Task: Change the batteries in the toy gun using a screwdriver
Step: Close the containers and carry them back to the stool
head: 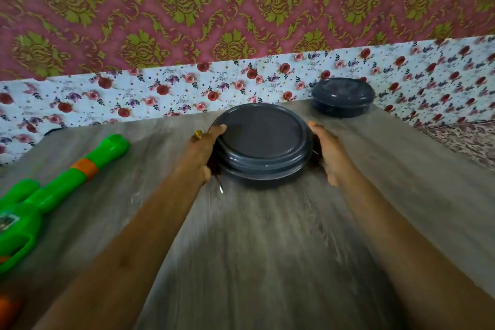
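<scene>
While motion blur smears much of the view, the damask wall covering (241, 8) in maroon and gold fills the space far behind the nearer lidded container (263, 139), and a wood-grain table (254, 236) spreads beneath that container and towards the camera. A floral cloth (160, 94), white with red and purple roses, runs in a band behind the container, between the table's far edge and the wall covering. The green toy gun (61, 185), ringed with an orange band on its barrel, lies on the table well to the left of the container, its muzzle pointing up and to the right, with no hand on it. The container itself is dark, round and shallow, with its lid on. A second dark lidded container (342, 98) stands behind it and to the right, near the table's far edge. The left hand (206, 150) clasps the container's left side, thumb hooked over the lid's rim, and the right hand (329, 153) clasps its right side. A gold ring (198, 134) sits on the left hand. A thin metal tip (221, 187) pokes out just below that hand; what it belongs to cannot be told.
</scene>
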